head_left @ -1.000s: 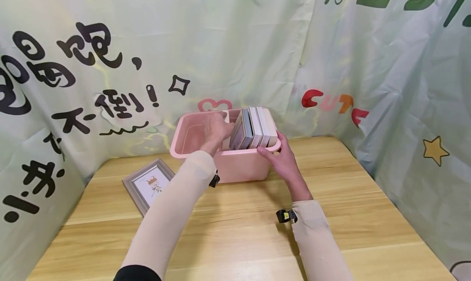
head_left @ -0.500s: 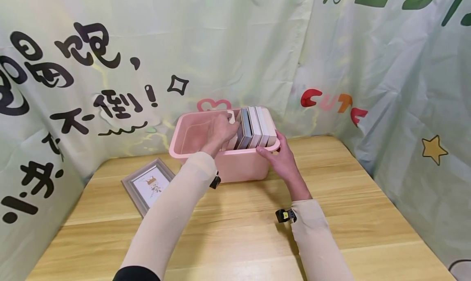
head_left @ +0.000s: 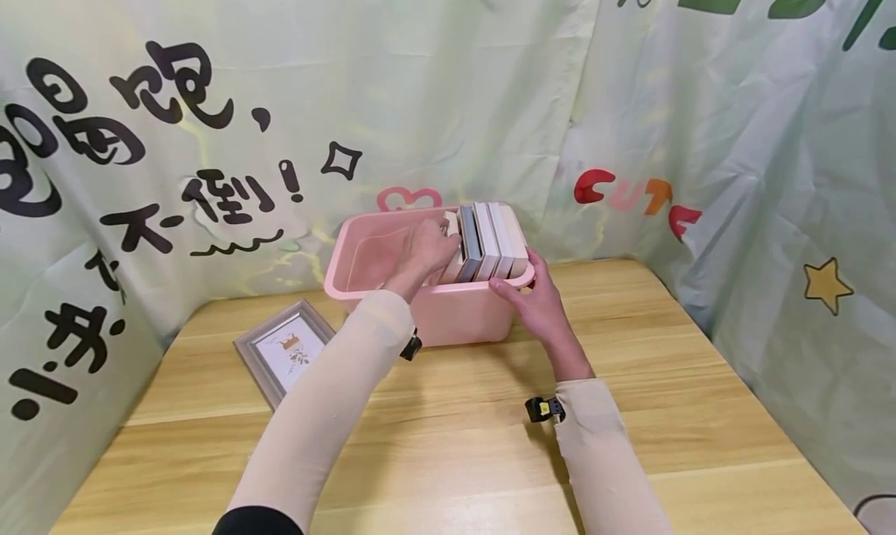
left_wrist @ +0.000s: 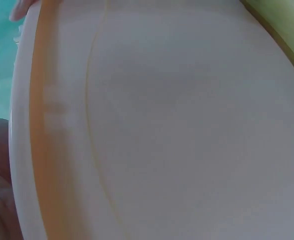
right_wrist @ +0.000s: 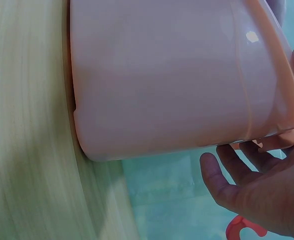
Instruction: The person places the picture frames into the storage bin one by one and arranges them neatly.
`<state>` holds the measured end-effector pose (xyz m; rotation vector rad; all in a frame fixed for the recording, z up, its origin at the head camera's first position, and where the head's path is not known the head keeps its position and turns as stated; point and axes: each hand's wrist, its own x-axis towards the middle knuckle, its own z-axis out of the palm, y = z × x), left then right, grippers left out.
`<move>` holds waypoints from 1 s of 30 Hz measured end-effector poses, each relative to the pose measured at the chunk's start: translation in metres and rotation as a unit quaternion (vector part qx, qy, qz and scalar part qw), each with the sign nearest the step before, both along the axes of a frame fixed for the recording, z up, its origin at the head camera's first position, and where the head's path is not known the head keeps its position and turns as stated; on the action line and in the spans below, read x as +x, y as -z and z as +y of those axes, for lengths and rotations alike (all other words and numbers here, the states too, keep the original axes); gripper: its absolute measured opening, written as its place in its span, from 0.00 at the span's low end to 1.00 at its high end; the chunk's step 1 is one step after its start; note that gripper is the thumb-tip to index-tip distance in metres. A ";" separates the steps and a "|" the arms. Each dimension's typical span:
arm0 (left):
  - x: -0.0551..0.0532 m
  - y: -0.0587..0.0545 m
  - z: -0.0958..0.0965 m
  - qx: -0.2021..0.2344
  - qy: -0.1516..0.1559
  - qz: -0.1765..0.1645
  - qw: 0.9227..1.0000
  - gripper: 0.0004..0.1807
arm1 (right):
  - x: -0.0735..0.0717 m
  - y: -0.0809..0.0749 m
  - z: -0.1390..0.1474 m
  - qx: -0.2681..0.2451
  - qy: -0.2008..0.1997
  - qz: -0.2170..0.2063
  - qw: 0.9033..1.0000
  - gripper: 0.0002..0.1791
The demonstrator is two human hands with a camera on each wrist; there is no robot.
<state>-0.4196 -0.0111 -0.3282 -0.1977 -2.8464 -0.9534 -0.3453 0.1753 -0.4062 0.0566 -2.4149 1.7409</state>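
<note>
A pink plastic bin (head_left: 458,316) stands on the table, holding several upright flat pieces at its right end. Inside it, my left hand (head_left: 425,251) grips a white-edged picture frame (head_left: 453,269), its fingers at the upper edge. That frame stands against a blue-grey-edged one (head_left: 471,243), with white ones (head_left: 488,239) beyond. My right hand (head_left: 537,308) holds the bin's front right corner, thumb on the rim. Fingers (right_wrist: 227,165) curl under the rim in the right wrist view. The bin's outer wall (left_wrist: 177,125) fills most of the left wrist view, hiding the held frame.
A grey picture frame (head_left: 262,344) with a small drawing lies face up on the wooden table (head_left: 462,457), left of the bin and partly behind my left forearm. A printed curtain (head_left: 448,92) hangs close behind the bin and along both sides.
My left hand has moved right inside the bin with the white-edged frame, bringing it up against the others, which now stand more upright. My right hand keeps its hold on the corner.
</note>
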 end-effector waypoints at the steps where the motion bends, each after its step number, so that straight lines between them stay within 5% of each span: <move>1: 0.000 0.000 -0.001 -0.001 0.000 0.006 1.000 0.25 | 0.000 0.000 0.000 0.002 0.001 0.003 1.000 0.53; 11: 0.001 -0.001 -0.018 -0.063 0.019 0.037 0.997 0.31 | 0.001 0.000 -0.001 0.002 0.004 0.002 1.000 0.53; 20: 0.004 0.003 -0.046 -0.192 0.027 0.082 0.978 0.37 | 0.003 0.000 -0.001 0.005 0.003 -0.003 1.000 0.53; 30: 0.010 -0.001 -0.078 -0.253 0.004 0.064 0.965 0.45 | 0.005 -0.002 0.000 0.009 0.005 -0.003 1.000 0.54</move>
